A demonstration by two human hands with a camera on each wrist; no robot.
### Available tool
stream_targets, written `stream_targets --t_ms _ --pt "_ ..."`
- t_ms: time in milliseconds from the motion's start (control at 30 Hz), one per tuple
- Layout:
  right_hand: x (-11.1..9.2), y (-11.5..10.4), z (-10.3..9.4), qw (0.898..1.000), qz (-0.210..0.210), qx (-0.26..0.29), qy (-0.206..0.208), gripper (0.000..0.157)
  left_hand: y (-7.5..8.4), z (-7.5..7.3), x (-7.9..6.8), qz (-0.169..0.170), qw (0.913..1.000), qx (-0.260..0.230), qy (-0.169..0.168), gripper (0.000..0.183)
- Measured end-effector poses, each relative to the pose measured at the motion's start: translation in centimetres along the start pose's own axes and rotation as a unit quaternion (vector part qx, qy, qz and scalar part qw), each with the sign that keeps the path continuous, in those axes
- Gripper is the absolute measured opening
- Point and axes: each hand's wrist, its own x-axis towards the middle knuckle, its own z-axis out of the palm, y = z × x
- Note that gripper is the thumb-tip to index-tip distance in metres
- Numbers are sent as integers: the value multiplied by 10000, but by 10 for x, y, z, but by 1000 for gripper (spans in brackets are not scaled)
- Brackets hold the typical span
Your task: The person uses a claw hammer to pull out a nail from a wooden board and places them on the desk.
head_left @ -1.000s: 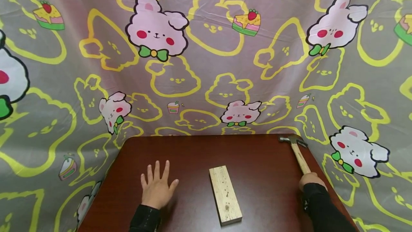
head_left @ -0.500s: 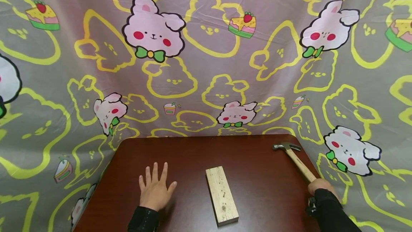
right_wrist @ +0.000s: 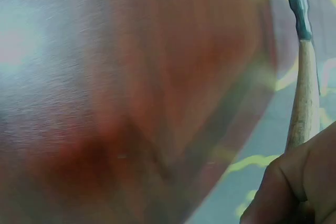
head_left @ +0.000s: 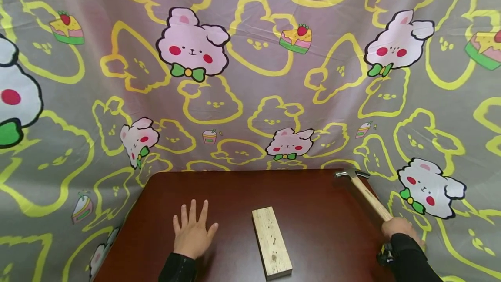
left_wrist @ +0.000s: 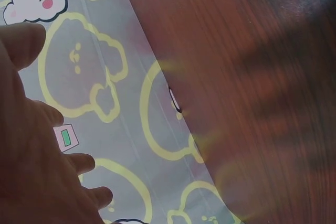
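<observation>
My right hand [head_left: 402, 229] grips a claw hammer [head_left: 369, 197] by the lower part of its wooden handle, over the table's right edge. The metal head points away, toward the far right corner. In the right wrist view the hammer [right_wrist: 302, 87] stands out beyond the curled fingers [right_wrist: 278, 192]. My left hand [head_left: 193, 232] is spread, palm down, over the left part of the table, holding nothing; whether it touches the surface I cannot tell. Between the hands a pale wooden block [head_left: 272, 243] lies flat, with dark specks and a knot on top.
The dark red-brown table [head_left: 313, 203] has rounded far corners. A grey curtain [head_left: 250, 73] with rabbit and cake prints hangs behind it and along both sides, close to the edges.
My right hand has shifted outward to the right with the hammer, whose handle now slants more and appears lifted off the table. The left hand and the block keep their places.
</observation>
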Motion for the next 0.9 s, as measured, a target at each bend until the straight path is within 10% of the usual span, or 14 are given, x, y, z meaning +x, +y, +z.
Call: stream_targets --t_ms 400,900 --pt "-6 -28 -46 9838 -1161 385 1308 27 2 -3 4 71 10000 -8 34 78" --pt "-71 -91 -72 9093 -2842 822 2926 30 12 -7 9 810 9928 -652 600 74"
